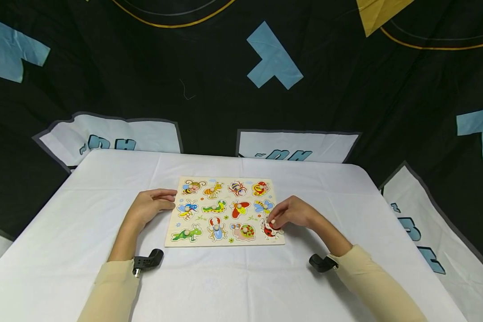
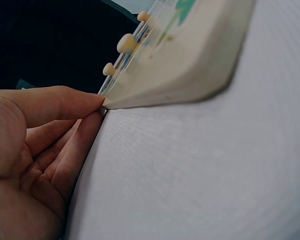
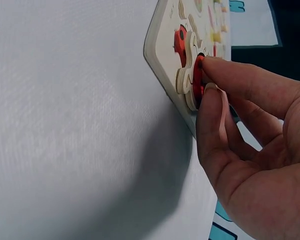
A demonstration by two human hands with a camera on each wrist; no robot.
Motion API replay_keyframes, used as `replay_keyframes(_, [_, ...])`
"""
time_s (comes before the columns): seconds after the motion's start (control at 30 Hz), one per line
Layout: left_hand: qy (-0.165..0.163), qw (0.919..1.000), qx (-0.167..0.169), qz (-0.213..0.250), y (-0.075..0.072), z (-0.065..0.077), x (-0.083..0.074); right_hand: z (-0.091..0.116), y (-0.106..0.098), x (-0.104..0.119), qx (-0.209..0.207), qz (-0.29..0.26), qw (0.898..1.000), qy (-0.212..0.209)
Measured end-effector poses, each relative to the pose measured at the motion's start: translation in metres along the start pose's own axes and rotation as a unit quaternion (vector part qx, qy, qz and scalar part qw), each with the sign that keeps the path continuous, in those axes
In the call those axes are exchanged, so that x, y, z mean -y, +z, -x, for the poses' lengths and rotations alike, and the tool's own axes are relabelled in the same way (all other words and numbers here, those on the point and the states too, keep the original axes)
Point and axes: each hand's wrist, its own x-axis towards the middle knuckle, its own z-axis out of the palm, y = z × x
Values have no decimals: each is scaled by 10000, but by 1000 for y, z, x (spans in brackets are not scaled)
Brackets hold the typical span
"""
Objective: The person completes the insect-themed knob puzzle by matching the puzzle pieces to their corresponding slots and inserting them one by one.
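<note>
A wooden peg puzzle board (image 1: 202,242) with several insect pictures lies flat on the table. My right hand (image 1: 295,212) pinches a red ladybug puzzle piece (image 3: 198,80) between thumb and finger at the board's near right corner. In the right wrist view, the piece stands tilted just off the board, over a printed red ladybug (image 3: 180,42); whether their edges touch is hard to tell. At the board's left edge, my left hand (image 1: 149,205) touches the side with extended thumb and fingertips. Close up, those fingertips (image 2: 95,102) meet the board's edge.
Other knobbed pieces sit in the board, among them a green caterpillar (image 1: 215,207), a snail (image 1: 245,231) and a grasshopper (image 1: 187,233). A white cloth (image 1: 241,286) covers the table. Behind it hangs a black backdrop (image 1: 209,89) with blue and white shapes.
</note>
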Motion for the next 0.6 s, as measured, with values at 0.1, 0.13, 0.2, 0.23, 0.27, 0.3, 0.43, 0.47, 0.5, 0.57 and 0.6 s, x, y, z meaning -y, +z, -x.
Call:
replay_keyframes(0.1, [1,10000,5,12,0,0,0,-1,2,1,48,-51,10000,-36])
replay_keyframes(0.13, [5,10000,10,13,0,0,0,-1,3,2,64,-77,9999,-36])
replay_keyframes(0.2, [24,10000,22,16,0,-1,0,-1,4,3,102,-122,9999,-24])
replay_keyframes(0.23, [32,10000,28,19,0,-1,0,-1,4,3,118,-135,9998,-22])
replay_keyframes(0.27, [43,10000,34,15,0,-1,0,-1,5,4,135,-153,9998,-23])
replay_keyframes(0.3, [54,10000,41,20,0,-1,0,-1,5,4,157,-163,9997,-20])
replay_keyframes(0.43, [68,10000,61,23,-1,-1,0,-2,8,5,204,-110,9997,24])
replay_keyframes(0.47, [66,10000,58,18,-1,-1,0,-3,9,5,218,-98,9997,23])
replay_keyframes(0.5, [62,10000,54,15,-1,-1,0,-3,9,4,231,-87,9997,27])
replay_keyframes(0.57, [55,10000,46,9,-1,-1,0,-3,10,5,243,-106,9996,40])
replay_keyframes(0.6, [56,10000,41,0,-1,-1,0,-4,10,5,252,-120,9996,31])
